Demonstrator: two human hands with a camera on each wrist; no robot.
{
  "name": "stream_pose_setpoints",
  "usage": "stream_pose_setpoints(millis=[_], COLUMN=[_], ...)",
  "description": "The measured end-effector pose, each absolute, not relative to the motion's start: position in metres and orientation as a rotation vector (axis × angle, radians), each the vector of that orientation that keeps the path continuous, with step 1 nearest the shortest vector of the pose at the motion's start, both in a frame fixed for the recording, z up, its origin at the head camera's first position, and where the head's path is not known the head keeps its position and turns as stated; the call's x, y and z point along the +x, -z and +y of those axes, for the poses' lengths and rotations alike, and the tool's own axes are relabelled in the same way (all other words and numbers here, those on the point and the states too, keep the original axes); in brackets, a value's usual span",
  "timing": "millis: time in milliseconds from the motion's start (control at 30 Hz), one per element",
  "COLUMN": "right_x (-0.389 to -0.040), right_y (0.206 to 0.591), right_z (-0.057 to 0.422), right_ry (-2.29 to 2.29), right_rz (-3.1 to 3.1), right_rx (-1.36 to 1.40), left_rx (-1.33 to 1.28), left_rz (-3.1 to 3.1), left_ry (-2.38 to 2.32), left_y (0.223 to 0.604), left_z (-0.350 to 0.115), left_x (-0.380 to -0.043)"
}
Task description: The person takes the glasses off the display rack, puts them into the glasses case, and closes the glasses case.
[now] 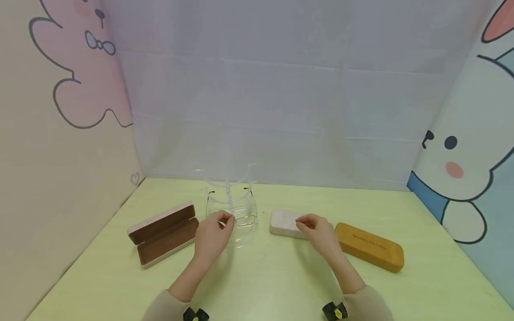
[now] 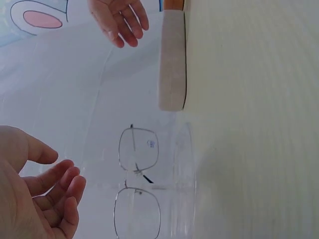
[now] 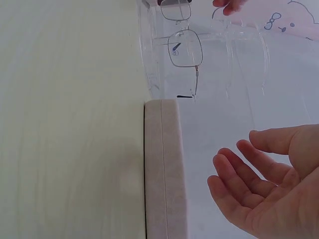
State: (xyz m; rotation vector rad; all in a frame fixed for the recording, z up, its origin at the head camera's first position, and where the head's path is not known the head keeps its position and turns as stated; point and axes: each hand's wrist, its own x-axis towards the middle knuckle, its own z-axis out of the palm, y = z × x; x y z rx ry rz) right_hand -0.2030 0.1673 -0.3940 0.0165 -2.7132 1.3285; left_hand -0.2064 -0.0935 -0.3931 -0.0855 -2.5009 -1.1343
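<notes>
A pair of thin metal-rimmed eyeglasses sits on a clear plastic display stand, temples pointing back. My left hand hovers in front of the stand and overlaps its left part in the head view. Its fingers are loosely bent, with nothing between thumb and fingertips. Over the right part of a closed pale glasses case hangs my right hand, also loosely curved and holding nothing. In the right wrist view, a gap shows between this hand and the pale case.
To the left, an open glasses case with a brown lining lies on the pale yellow table. A closed mustard-yellow case rests at the right, beside my right hand. White fabric closes off the back, with printed panels on both sides.
</notes>
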Motion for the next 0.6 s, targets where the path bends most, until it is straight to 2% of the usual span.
stream_pose_setpoints(millis=[333,600], right_x=[-0.217,-0.233], right_y=[0.397,0.404], right_z=[0.135,0.113], right_ry=[-1.428,-1.552], right_rz=[-2.695,-2.680], right_rx=[0.081,0.102], left_rx=[0.160,0.217], left_rz=[-2.544,-2.718], left_ry=[1.147,1.138], left_y=[0.391,0.400], left_z=[-0.124,-0.137], left_x=[-0.221,-0.228])
